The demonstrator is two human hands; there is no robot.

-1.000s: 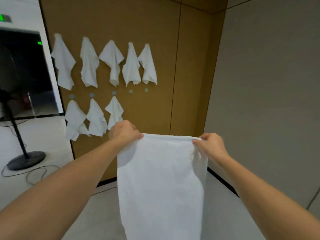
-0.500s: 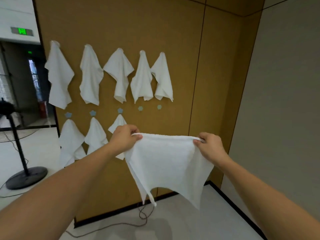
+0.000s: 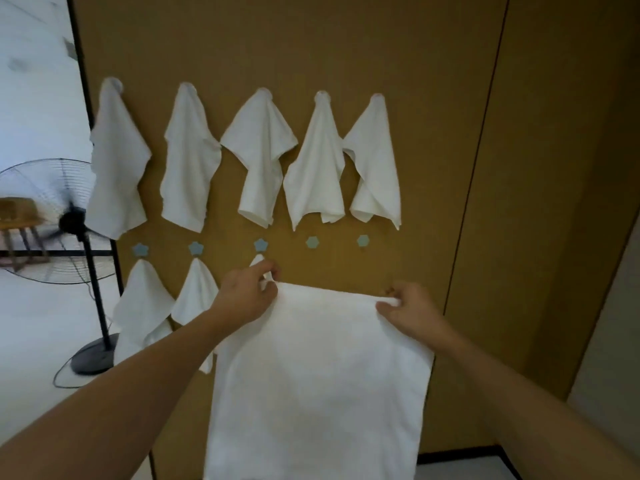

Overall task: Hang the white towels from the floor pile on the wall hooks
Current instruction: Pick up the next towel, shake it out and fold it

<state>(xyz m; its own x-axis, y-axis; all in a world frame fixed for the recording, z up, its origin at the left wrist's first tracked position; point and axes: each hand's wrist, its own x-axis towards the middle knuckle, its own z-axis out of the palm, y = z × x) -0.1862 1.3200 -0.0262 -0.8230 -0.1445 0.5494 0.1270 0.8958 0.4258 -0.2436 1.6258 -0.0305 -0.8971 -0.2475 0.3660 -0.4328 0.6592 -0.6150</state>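
Wall (image 3: 450, 168): eight hung towels (image 3: 259, 157)

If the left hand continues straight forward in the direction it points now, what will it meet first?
Probably the hung towel just beyond the left hand, under the third blue hook, then the brown wall panel. Depth is unclear.

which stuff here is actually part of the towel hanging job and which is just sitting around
Part of the job:
- white cloth towel held at its top corners by the left hand and right hand
- pale blue flower-shaped wall hooks
- hung white towels

Just there:
- black standing pedestal fan
- brown wooden stool
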